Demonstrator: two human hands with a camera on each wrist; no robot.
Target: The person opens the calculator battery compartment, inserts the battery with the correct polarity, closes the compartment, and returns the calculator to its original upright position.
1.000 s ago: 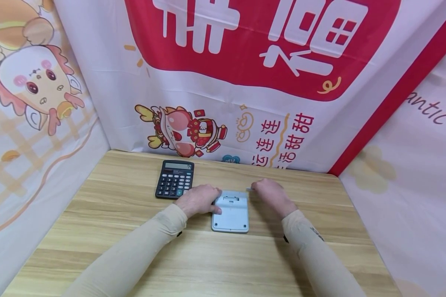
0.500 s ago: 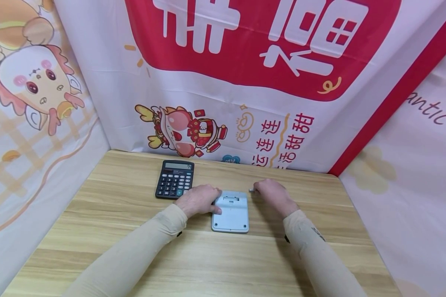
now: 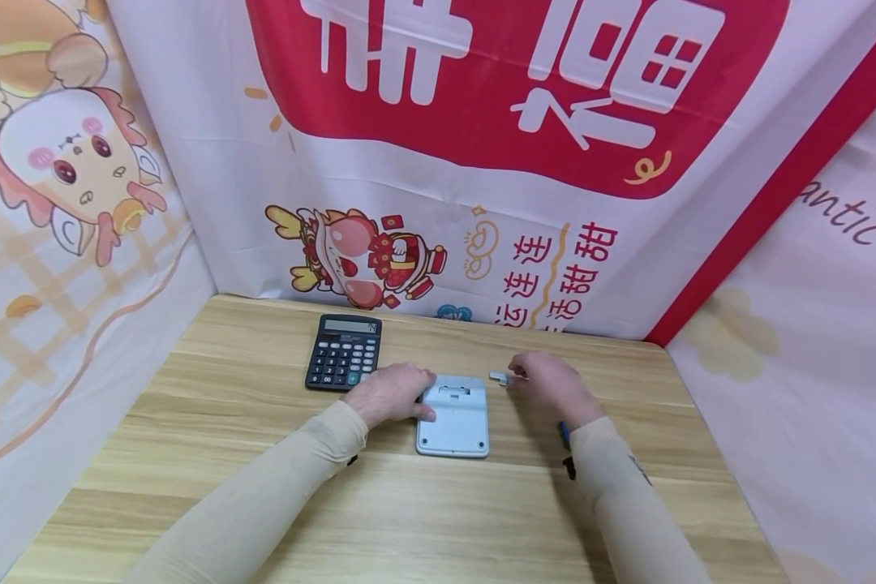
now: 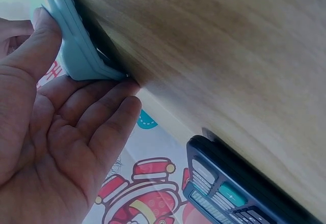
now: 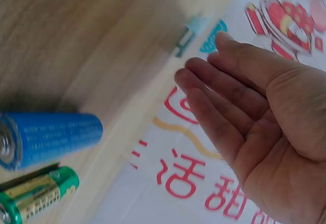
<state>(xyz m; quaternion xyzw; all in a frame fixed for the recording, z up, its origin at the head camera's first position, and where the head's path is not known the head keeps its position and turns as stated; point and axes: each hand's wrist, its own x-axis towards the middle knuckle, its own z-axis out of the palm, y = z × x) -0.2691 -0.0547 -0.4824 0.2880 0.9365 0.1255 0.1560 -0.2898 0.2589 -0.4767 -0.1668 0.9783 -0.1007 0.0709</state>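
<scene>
A light blue calculator (image 3: 454,430) lies back side up on the table, its battery compartment (image 3: 454,390) uncovered. My left hand (image 3: 388,392) grips its left edge, the thumb (image 4: 43,40) on the back and fingertips against the side near the tabletop. Just right of the calculator lies a small pale battery cover (image 3: 498,377), with my right hand (image 3: 549,383) close beside it. The right wrist view shows that hand with loosely bent fingers and nothing in them. A blue battery (image 5: 56,138) and a green and gold battery (image 5: 41,194) lie side by side near the right wrist.
A black calculator (image 3: 344,353) sits face up to the left, just beyond the left hand. The wooden table (image 3: 438,527) ends at a printed cloth backdrop (image 3: 409,186) behind, with cloth walls on both sides.
My right hand has let go of the battery cover, which now lies on the table, and has shifted to the right. The blue battery shows by the right sleeve. The left hand stays put.
</scene>
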